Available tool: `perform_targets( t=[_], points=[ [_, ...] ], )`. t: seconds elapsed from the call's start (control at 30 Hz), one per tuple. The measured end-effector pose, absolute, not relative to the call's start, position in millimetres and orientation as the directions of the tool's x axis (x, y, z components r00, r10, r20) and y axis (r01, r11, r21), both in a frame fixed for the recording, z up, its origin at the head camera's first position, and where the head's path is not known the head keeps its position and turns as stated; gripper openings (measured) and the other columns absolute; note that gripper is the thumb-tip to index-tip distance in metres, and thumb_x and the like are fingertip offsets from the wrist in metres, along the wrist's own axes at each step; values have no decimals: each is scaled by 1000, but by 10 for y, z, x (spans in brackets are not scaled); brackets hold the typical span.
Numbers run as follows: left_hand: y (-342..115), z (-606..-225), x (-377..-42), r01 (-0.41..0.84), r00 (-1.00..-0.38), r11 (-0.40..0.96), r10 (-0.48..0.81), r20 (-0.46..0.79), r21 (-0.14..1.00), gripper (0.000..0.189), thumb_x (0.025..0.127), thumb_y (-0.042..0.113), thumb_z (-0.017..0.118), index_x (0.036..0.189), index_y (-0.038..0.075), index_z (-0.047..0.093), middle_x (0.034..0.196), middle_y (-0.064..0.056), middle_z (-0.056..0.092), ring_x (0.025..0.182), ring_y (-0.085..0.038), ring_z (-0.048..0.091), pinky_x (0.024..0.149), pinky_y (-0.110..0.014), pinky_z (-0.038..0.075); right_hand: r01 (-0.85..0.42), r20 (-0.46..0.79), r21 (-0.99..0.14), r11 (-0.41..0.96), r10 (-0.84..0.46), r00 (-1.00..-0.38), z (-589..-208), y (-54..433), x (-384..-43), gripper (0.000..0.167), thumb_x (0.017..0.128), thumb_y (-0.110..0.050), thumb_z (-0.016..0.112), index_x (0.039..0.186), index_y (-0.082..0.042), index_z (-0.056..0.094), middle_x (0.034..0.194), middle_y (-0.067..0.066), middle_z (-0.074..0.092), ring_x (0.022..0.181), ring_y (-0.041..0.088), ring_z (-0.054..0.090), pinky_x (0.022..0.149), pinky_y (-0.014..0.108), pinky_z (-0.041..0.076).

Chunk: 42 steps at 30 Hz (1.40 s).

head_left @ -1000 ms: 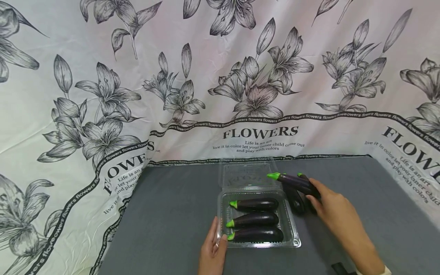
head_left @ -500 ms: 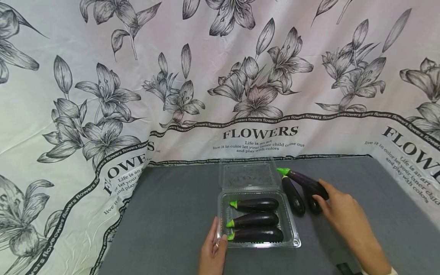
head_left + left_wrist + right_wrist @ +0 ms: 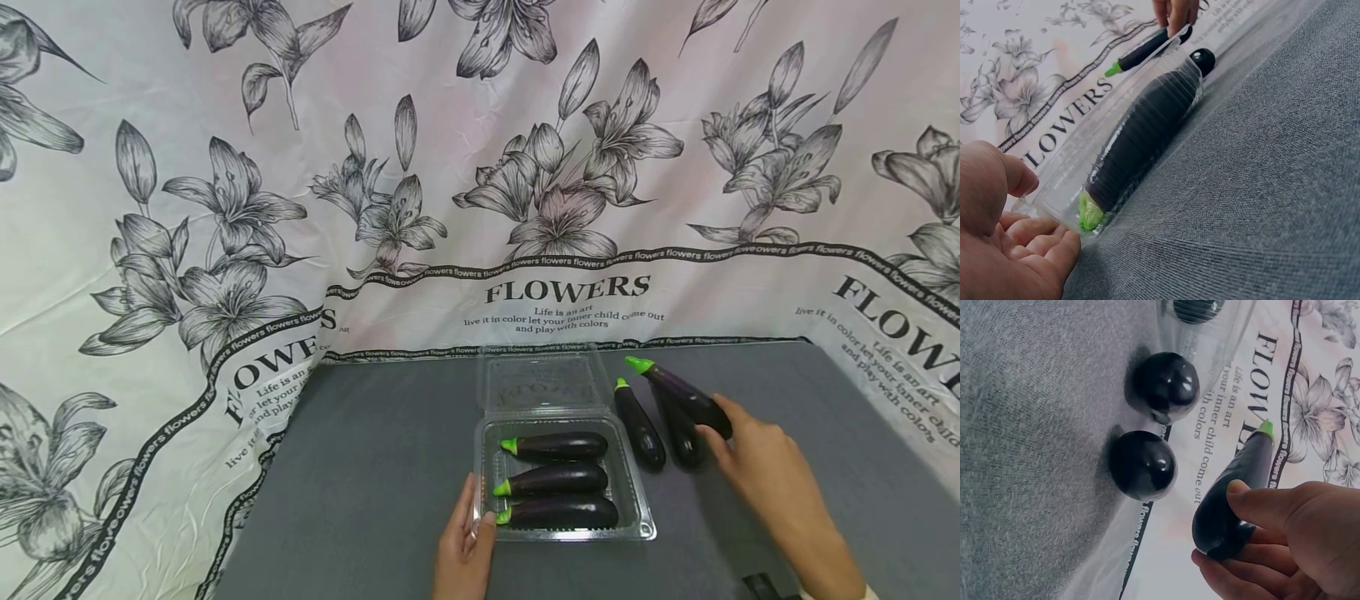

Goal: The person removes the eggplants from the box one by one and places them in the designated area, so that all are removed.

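Observation:
My right hand (image 3: 772,479) pinches an eggplant (image 3: 682,393) by its rounded end, thumb on one side and fingers on the other. Its green stem end points up and left, above the table. Below it lie two more eggplants, one (image 3: 639,427) beside the container and another (image 3: 684,437) partly hidden by the held one. My left hand (image 3: 463,550) holds the left edge of a clear plastic clamshell container (image 3: 637,521), thumb at the rim, fingers along the outer wall. Three eggplants lie in it side by side, stems to the left; the nearest eggplant (image 3: 1141,134) shows through the wall.
The container's lid (image 3: 543,382) stands open toward the back. A grey cloth (image 3: 360,467) covers the table. Behind it hangs a white curtain (image 3: 405,308) printed with flowers and lettering. A small black object (image 3: 761,586) lies near my right wrist.
My right hand has moved right and slightly down with the eggplant, away from the container, uncovering the two eggplants on the table. My left hand and the container have stayed put.

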State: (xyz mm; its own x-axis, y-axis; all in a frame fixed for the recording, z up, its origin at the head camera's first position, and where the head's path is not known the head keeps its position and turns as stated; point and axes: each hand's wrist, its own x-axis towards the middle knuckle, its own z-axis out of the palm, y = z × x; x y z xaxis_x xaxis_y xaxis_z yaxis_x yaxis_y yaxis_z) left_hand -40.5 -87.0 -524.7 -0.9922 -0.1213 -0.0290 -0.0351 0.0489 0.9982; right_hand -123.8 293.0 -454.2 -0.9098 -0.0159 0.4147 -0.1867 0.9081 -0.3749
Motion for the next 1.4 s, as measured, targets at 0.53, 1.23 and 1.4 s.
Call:
perform_targets(
  t=[0.53,1.23,1.4],
  points=[
    [-875,-5240,-405,-16,-994,40,-112,-12,999,64,108,16,62,164,0,34,165,-28,35,149,-41,36,111,-32,42,-98,343,-381,919,42,-939,-4560,3044,-1201,52,98,-19,78,133,14,59,96,47,65,66,56,64,56,68,46],
    [-886,-5255,-392,-13,-995,60,-104,-6,998,64,108,17,63,163,-1,35,165,-27,36,149,-42,37,109,-32,45,21,213,-385,923,110,-971,-4635,3179,-1200,51,100,-28,75,124,15,62,82,35,66,59,40,59,48,55,41],
    [-884,-5246,-398,-28,-994,72,-104,-20,997,65,108,19,63,164,0,34,166,-25,35,150,-41,35,112,-38,46,35,179,-381,924,111,-978,-4642,3204,-1216,55,100,-30,75,125,17,62,84,37,67,59,38,59,48,54,42]
  ],
)
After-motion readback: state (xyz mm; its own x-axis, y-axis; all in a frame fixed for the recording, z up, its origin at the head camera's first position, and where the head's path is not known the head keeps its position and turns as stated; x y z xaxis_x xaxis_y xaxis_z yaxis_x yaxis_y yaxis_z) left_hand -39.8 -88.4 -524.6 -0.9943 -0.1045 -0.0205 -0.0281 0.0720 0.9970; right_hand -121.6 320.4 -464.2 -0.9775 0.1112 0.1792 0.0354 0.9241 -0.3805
